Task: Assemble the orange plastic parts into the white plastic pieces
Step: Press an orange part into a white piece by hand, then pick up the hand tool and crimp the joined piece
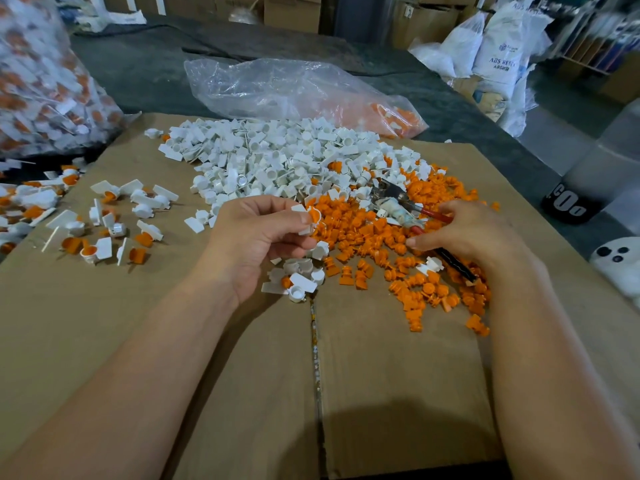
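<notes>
Held item: white piece [309,219] with an orange part seated in its cup, raised just above the near edge of the heaps, centre of scene. Pinched between thumb and curled fingers of the left hand [256,237].

Right hand [464,233]: palm down over the right heap, fingers loosely bent, index tip touching orange stock. Thumb hidden, so cannot tell whether anything is gripped.

Loose orange parts [374,233]: broad heap, centre right, spilling toward the near side.

Loose white pieces [277,157]: larger heap, just beyond the orange and mingling with it along the border; a small cluster also near the left wrist.

Assembled pieces [114,223]: scattered lot at left (white with orange showing in the cups), well apart from the heaps.

Pliers [398,202]: red-handled, lying on the orange heap, handles running under the right hand.

Cardboard surface [207,358]: flattened brown box under everything, seam down the middle.

Clear plastic bag [277,88]: far side, crumpled, some orange stock inside at its right end.

Full bag [41,81]: far left, packed with white-and-orange pieces.

White sacks [495,53]: far right.
</notes>
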`<state>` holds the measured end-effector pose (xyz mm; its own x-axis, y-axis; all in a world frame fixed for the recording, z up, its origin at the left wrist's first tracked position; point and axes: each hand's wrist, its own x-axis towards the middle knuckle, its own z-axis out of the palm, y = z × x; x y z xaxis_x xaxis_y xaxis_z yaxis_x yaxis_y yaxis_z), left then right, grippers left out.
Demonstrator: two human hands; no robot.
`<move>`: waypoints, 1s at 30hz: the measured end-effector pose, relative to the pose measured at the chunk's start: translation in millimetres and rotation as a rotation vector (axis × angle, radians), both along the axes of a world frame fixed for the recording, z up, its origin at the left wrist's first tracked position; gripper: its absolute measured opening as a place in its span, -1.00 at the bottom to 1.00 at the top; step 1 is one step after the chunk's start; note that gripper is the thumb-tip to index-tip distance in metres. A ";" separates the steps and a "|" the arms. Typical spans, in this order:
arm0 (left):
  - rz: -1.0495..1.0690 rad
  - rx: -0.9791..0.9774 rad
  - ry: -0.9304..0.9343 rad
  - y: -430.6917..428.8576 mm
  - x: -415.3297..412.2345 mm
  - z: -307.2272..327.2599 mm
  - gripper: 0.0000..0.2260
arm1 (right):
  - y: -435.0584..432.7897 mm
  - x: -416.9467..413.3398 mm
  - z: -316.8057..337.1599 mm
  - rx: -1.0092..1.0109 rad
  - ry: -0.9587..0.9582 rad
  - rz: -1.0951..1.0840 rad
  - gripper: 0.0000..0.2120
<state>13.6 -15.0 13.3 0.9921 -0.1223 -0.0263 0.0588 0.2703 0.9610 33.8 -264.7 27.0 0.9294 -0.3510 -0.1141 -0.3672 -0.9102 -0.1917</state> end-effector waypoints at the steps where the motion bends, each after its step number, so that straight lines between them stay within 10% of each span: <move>1: -0.001 -0.007 0.000 0.2 0.2 -0.2 -0.87 | 1.8 -0.1 -0.4 -0.015 -0.034 0.004 -0.30; 17: 0.096 -0.125 -0.076 0.1 7.1 -6.5 -0.85 | 36.3 -14.1 12.2 0.089 -0.548 0.323 -0.68; 30: 0.175 -0.210 -0.163 -2.7 10.4 -8.7 -0.86 | 65.5 -23.4 6.9 0.089 -0.466 0.590 -0.53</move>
<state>24.0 -17.7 4.6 0.9877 0.0644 0.1424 -0.1560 0.4561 0.8762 10.5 -199.2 33.8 0.9192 0.2117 0.3319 0.3131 -0.9043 -0.2902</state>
